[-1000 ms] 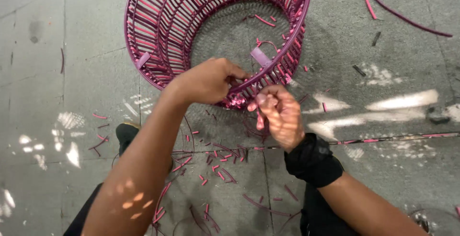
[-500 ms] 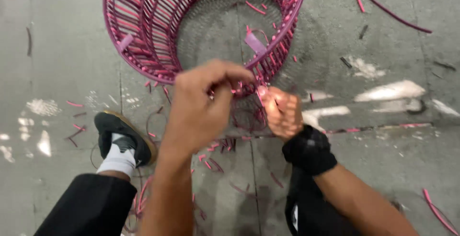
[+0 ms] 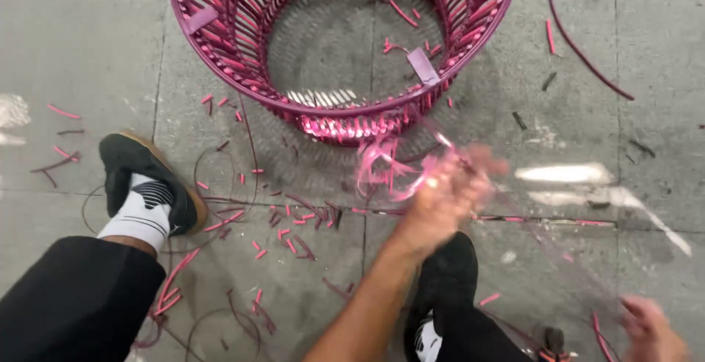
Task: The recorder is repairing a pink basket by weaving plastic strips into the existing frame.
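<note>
The grey concrete floor [image 3: 88, 46] fills the view, littered with short pink offcuts [image 3: 294, 222]. On it, ahead of me, stands the big round basket frame [image 3: 242, 53] wound in magenta cord, open at the top. My left leg in black trousers [image 3: 66, 296] ends in a white sock and black shoe [image 3: 132, 171] left of the frame. My left hand [image 3: 448, 193] hangs blurred just below the frame's near rim; its grip seems closed around the loose pink cord [image 3: 382, 164] looping up to the weave, though blur hides the fingers. My right hand [image 3: 650, 329] sits at the bottom right corner; I cannot tell its grip.
</note>
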